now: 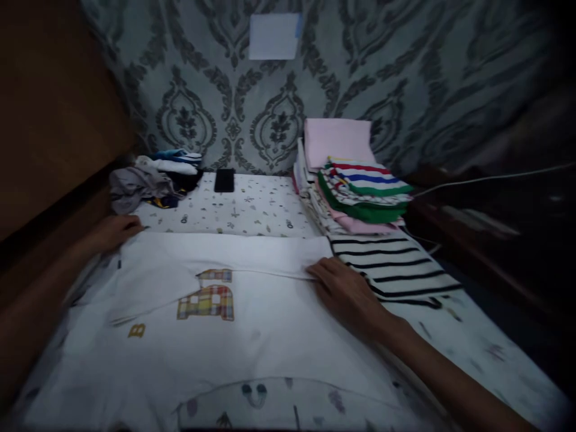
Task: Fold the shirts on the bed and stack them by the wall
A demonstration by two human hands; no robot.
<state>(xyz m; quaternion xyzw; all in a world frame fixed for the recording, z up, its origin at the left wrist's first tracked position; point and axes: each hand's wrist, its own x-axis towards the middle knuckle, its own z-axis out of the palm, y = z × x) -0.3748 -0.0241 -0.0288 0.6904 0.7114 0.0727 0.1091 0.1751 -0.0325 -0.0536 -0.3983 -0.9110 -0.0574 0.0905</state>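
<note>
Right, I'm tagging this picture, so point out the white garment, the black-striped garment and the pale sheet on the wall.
White garment (274, 318): head view, plain fabric near its middle.
Black-striped garment (398, 268): head view, middle of its upper face.
Pale sheet (273, 37): head view, middle of its front.

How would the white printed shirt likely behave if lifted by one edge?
Probably floppy: the white printed shirt lies flat, with soft creases. Its folded-over far strip would likely fall open, since no fastening shows on it. It may feel light for its spread, as the cloth looks thin.
</note>
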